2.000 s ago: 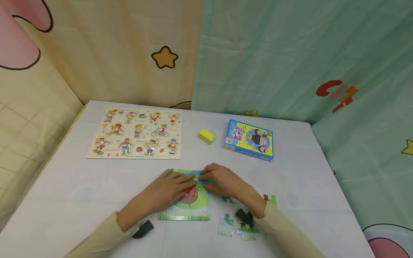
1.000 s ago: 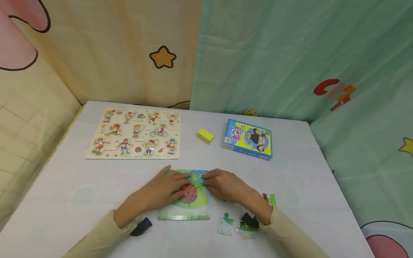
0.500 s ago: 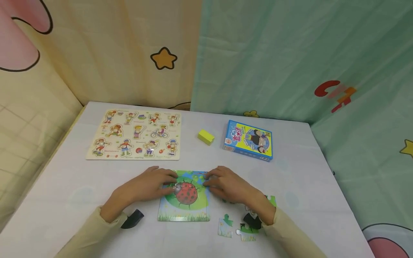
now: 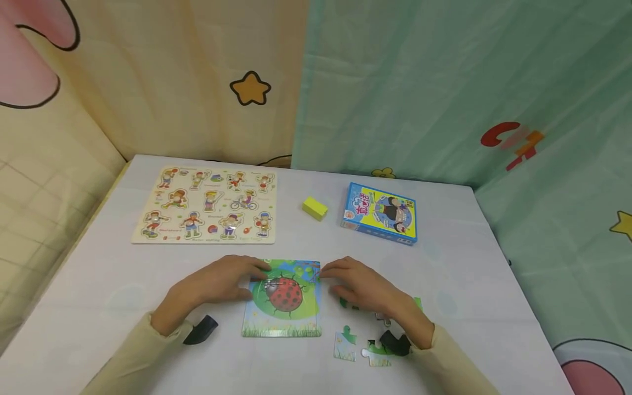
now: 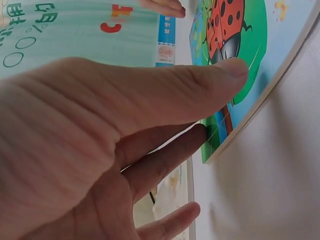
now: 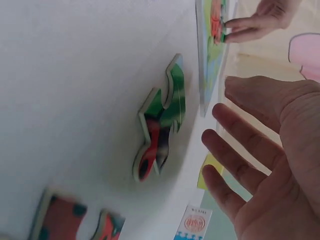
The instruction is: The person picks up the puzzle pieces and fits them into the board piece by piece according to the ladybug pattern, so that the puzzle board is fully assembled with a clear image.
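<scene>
A square ladybug puzzle board (image 4: pixel 284 323) lies flat near the front middle of the table. My left hand (image 4: pixel 217 282) is at its left side, the fingers loosely bent and the fingertips over the upper left edge; in the left wrist view the thumb passes in front of the printed ladybug (image 5: pixel 231 22). Beside the board's right edge hovers my right hand (image 4: pixel 365 285), fingers relaxed and holding nothing. Loose jigsaw pieces (image 4: pixel 344 348) lie below and under the right forearm, which partly hides them. The right wrist view shows a green-and-red piece (image 6: pixel 175 100) apart from the fingers.
At the back left lies a peg board of sports figures (image 4: pixel 204 206). A small yellow block (image 4: pixel 314 208) and a blue game box (image 4: pixel 380 214) are behind the hands. Curtains (image 4: pixel 385 93) hang beyond the white table (image 4: pixel 459 263).
Both hands have drawn apart from over the board: the left moved left, the right moved right off the board. The ladybug picture is now uncovered. The board stays in place.
</scene>
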The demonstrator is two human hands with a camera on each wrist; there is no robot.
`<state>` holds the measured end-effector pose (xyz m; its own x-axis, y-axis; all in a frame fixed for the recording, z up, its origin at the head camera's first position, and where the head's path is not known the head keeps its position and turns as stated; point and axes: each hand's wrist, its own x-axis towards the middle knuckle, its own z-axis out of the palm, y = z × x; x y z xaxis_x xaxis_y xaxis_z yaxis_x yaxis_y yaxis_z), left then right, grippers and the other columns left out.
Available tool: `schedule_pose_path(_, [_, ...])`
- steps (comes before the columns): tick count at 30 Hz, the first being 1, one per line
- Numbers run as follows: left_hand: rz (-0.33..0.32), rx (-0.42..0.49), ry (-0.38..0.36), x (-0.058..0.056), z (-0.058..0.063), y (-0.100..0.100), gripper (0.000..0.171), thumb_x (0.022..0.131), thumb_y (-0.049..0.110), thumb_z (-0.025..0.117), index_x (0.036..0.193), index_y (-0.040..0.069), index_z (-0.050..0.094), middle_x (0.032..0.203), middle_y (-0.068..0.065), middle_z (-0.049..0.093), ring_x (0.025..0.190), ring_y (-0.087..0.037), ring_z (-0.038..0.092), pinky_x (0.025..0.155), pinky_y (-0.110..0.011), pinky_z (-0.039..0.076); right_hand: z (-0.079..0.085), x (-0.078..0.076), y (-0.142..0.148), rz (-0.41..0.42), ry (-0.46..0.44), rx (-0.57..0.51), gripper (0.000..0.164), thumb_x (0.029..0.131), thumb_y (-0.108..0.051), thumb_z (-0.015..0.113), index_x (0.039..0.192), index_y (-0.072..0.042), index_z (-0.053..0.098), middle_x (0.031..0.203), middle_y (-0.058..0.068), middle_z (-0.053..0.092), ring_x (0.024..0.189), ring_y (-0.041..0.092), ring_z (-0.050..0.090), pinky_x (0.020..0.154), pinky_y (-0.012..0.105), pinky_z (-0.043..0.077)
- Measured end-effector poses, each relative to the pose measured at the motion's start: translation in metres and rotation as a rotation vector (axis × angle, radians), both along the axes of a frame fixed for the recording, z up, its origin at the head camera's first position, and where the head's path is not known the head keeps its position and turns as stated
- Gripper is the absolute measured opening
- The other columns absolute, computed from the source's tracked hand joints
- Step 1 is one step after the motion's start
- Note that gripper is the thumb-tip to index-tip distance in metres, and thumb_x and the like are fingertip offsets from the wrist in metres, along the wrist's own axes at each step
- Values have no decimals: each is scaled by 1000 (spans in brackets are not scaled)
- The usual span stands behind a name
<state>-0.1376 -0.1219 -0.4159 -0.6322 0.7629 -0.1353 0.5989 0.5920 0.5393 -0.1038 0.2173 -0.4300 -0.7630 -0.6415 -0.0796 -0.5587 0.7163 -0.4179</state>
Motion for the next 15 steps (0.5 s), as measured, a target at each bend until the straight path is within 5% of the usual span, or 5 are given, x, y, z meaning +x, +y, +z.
schedule_pose_path(7, [-8, -11, 12, -1, 0, 1, 38, 82, 14, 79, 119, 8, 73, 134, -7, 65, 126, -34, 59, 106, -53, 46, 5, 13, 18, -141, -58, 42, 36, 94, -28, 71, 128, -17, 68, 133, -3, 62, 127, 19, 54, 105, 42, 49])
schedule_pose_path(15, [-11, 1, 2, -2, -1, 0, 38, 83, 16, 79, 119, 8, 73, 134, -8, 65, 126, -35, 58, 106, -55, 45, 1, 24, 31, -186, -95, 39, 41, 88, -31, 77, 126, -19, 69, 131, -3, 64, 123, 19, 57, 102, 44, 52])
